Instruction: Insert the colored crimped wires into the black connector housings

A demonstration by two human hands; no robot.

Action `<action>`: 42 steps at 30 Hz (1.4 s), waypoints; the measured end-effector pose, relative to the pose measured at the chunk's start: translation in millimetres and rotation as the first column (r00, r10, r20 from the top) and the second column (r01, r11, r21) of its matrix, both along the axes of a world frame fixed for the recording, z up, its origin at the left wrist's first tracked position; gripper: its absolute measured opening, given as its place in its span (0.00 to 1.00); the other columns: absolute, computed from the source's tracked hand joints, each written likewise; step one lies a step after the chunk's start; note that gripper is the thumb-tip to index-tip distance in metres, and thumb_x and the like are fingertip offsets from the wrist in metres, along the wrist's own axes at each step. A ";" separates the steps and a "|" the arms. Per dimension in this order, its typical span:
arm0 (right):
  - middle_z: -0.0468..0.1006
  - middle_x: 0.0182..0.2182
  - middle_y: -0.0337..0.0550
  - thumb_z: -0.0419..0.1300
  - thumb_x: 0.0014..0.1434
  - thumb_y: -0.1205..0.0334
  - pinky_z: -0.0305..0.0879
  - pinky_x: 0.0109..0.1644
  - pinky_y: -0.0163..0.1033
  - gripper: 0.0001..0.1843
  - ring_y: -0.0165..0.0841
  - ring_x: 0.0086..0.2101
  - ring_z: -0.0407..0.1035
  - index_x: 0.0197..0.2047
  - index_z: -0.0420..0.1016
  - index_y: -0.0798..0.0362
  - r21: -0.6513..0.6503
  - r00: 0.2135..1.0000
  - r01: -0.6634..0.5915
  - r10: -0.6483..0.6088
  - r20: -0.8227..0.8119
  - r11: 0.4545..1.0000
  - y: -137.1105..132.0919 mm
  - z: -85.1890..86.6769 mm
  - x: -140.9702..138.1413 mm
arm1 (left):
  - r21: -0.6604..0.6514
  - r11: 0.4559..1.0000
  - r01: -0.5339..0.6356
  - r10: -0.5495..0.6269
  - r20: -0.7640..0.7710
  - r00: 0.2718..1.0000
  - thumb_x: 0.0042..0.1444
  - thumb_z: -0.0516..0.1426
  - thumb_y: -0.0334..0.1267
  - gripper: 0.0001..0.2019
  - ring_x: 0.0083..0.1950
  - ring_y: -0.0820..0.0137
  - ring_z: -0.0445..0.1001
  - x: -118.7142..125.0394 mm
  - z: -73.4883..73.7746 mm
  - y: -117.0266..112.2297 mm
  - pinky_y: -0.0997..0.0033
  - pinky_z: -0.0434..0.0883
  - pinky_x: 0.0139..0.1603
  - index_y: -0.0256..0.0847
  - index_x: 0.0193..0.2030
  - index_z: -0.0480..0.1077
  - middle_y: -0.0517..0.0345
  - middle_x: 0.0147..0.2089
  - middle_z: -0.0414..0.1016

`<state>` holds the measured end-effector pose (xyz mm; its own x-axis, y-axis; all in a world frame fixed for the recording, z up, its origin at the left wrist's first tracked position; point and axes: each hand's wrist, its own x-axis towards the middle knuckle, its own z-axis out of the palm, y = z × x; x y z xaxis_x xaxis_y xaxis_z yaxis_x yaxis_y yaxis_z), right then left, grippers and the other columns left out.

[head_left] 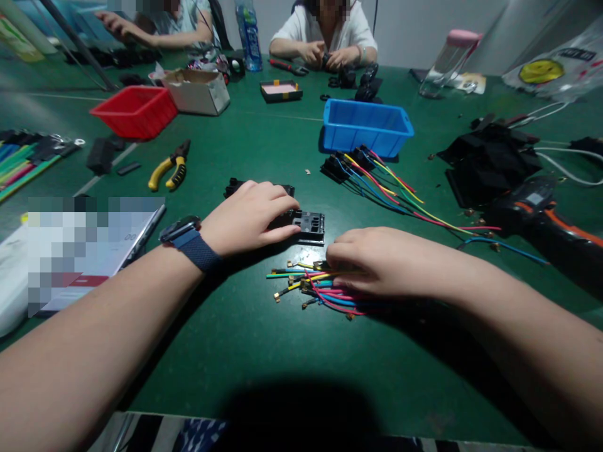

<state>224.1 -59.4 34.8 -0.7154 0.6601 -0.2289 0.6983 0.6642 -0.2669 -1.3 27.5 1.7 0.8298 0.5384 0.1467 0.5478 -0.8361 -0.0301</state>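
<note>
Our left hand [260, 215] clamps a black slotted housing [313, 223], likely steadying it; our right hand [365, 260] (gripping? we can't tell) covers terminal-ended wires [323, 294].

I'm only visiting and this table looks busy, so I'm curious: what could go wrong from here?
The loose wires by the right hand cross and overlap, so lifting one could drag others along. The black plastic part at the left hand might slip if held only lightly. The long wires trailing toward the black-and-orange tool could snag if that tool were moved.
</note>
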 end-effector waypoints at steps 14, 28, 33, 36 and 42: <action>0.72 0.28 0.40 0.51 0.61 0.62 0.48 0.29 0.32 0.08 0.27 0.26 0.60 0.33 0.69 0.53 -0.036 0.997 0.069 -0.071 -0.044 0.997 1.1 8.3 -0.1 | -0.018 1.000 0.007 -0.007 0.015 1.000 0.60 0.49 0.52 0.20 0.49 0.61 0.68 -0.5 -0.6 -0.1 0.63 0.60 0.46 0.41 0.49 0.67 0.51 0.47 0.71; 0.73 0.29 0.42 0.50 0.62 0.63 0.52 0.31 0.33 0.10 0.28 0.27 0.61 0.33 0.70 0.55 -0.100 0.987 0.111 -0.121 -0.102 0.989 2.7 10.8 0.0 | -0.028 1.000 0.001 -0.001 0.016 1.000 0.60 0.49 0.51 0.19 0.49 0.61 0.68 -0.1 0.5 -0.7 0.63 0.60 0.47 0.41 0.49 0.67 0.51 0.47 0.71; 0.74 0.30 0.44 0.49 0.62 0.64 0.54 0.32 0.34 0.11 0.29 0.29 0.64 0.34 0.72 0.56 -0.116 0.987 0.113 -0.124 -0.097 0.987 3.6 13.3 0.0 | -0.030 1.000 0.005 -0.004 0.021 1.000 0.60 0.48 0.51 0.19 0.49 0.61 0.68 -0.1 0.5 -0.5 0.63 0.60 0.47 0.41 0.50 0.67 0.51 0.48 0.71; 0.75 0.30 0.44 0.50 0.61 0.65 0.54 0.33 0.34 0.11 0.30 0.30 0.64 0.35 0.73 0.56 -0.120 0.990 0.096 -0.107 -0.096 0.988 4.6 12.9 1.4 | -0.031 1.000 0.001 -0.001 0.021 1.000 0.60 0.48 0.51 0.19 0.49 0.61 0.68 -0.1 0.3 -0.5 0.63 0.60 0.47 0.41 0.49 0.67 0.50 0.47 0.71; 0.73 0.26 0.41 0.51 0.62 0.61 0.51 0.31 0.34 0.12 0.28 0.26 0.62 0.33 0.74 0.55 -0.113 0.996 -0.006 -0.005 -0.093 0.994 4.7 10.9 3.1 | -0.029 1.000 0.004 -0.003 0.016 1.000 0.60 0.48 0.51 0.20 0.49 0.61 0.67 0.2 0.5 -1.1 0.63 0.60 0.47 0.40 0.50 0.67 0.50 0.47 0.71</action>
<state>227.2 -54.6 45.8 -0.7374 0.6335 -0.2343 0.6666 0.6263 -0.4043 -1.0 26.4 2.2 0.8292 0.5398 0.1446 0.5452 -0.8383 0.0030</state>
